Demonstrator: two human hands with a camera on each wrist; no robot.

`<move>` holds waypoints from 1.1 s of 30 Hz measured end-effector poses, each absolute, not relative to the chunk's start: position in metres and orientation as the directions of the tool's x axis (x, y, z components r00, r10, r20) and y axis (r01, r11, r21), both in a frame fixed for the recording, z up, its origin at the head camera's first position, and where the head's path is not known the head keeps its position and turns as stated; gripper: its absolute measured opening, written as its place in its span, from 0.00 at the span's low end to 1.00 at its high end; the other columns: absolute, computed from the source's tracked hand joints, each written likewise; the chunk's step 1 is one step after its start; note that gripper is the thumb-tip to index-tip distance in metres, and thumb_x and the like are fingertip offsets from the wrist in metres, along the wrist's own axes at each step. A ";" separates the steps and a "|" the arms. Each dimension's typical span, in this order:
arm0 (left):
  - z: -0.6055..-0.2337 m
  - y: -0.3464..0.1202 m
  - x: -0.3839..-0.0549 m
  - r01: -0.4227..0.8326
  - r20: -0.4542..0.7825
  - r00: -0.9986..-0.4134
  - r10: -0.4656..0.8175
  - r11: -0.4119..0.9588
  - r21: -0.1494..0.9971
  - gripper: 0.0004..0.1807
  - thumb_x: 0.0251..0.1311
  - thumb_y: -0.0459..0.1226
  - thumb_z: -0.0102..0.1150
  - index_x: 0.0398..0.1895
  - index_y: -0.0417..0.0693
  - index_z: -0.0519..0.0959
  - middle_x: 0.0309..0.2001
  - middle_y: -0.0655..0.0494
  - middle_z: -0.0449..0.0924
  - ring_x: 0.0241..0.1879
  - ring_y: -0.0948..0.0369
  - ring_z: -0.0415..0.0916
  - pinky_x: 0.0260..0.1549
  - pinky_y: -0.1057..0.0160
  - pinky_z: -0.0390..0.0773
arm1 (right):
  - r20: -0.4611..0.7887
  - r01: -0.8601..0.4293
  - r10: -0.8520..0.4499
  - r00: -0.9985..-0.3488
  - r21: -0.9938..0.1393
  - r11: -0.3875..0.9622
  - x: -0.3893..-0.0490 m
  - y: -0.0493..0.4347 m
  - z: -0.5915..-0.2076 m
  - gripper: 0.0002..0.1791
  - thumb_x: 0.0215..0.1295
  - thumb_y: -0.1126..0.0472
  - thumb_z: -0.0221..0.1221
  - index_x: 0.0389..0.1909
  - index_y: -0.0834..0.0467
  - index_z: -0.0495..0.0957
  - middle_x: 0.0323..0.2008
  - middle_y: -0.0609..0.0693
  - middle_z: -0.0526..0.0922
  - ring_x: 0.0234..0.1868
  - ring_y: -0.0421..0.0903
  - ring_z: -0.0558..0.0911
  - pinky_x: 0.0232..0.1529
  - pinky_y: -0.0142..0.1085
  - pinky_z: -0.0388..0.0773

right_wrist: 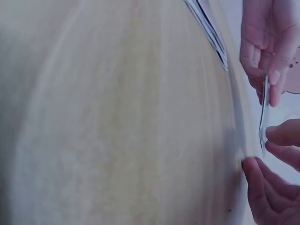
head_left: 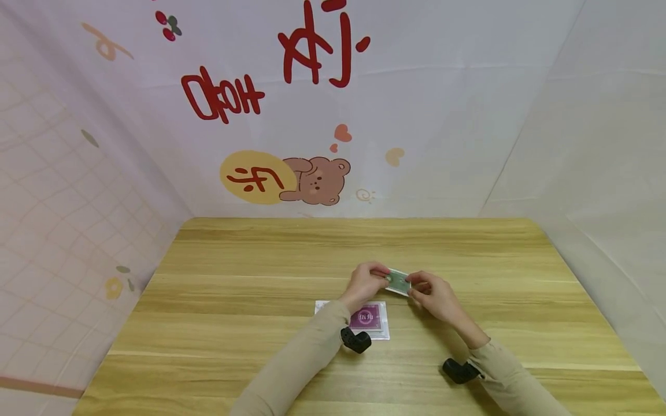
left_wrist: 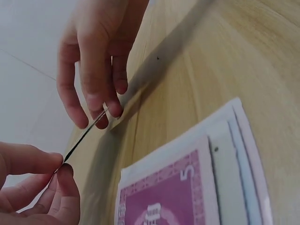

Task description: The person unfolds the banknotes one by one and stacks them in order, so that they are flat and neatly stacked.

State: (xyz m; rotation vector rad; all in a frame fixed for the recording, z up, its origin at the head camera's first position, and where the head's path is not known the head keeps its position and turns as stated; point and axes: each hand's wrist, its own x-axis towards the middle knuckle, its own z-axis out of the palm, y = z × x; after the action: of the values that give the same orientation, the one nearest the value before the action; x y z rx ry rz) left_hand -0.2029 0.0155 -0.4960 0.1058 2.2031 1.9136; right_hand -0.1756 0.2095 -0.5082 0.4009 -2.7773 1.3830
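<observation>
A small green banknote is stretched between my two hands above the table, seen almost edge-on in both wrist views. My left hand pinches its left end between thumb and fingers. At the opposite end, my right hand holds the edge with its fingertips, the other fingers bent loosely. A purple banknote marked 5 lies below my left wrist, on top of a flat stack of paler notes. My left forearm hides part of that stack in the head view.
The wooden table reaches back to a white curtain printed with a bear and red characters. Similar hangings flank both sides. Black wrist cameras sit on both sleeves, low over the tabletop.
</observation>
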 end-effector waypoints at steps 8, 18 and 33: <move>-0.501 0.001 -0.199 -0.101 -0.106 -0.973 0.205 0.035 0.994 0.16 0.47 0.17 0.60 0.43 0.26 0.78 0.40 0.36 0.81 0.37 0.56 0.80 0.39 0.65 0.79 | 0.069 -0.161 -0.239 -0.968 -0.908 0.387 -0.173 0.205 -0.508 0.14 0.62 0.73 0.59 0.50 0.69 0.75 0.43 0.68 0.81 0.40 0.59 0.83 0.37 0.38 0.82; -0.497 -0.013 -0.190 -0.117 -0.122 -0.965 0.233 0.034 0.993 0.16 0.49 0.19 0.60 0.44 0.29 0.79 0.42 0.37 0.81 0.40 0.55 0.80 0.40 0.64 0.79 | 0.019 -0.052 -0.192 -0.981 -0.984 0.168 -0.170 0.194 -0.506 0.15 0.59 0.77 0.58 0.47 0.74 0.73 0.43 0.69 0.79 0.41 0.55 0.83 0.39 0.37 0.81; -0.478 -0.018 -0.172 0.077 0.022 -0.976 0.216 0.250 0.965 0.08 0.56 0.34 0.67 0.32 0.41 0.78 0.37 0.53 0.78 0.38 0.57 0.78 0.35 0.66 0.78 | 0.265 -0.302 -0.202 -0.943 -0.935 0.184 -0.160 0.161 -0.488 0.18 0.53 0.80 0.64 0.43 0.72 0.69 0.34 0.63 0.80 0.34 0.44 0.82 0.35 0.32 0.81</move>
State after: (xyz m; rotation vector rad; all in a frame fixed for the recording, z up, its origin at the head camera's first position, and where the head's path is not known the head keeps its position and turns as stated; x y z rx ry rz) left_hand -0.1715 -0.0175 -0.4777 0.2811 2.3903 1.8354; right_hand -0.1604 0.1613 -0.4880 0.5030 -2.3532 1.8911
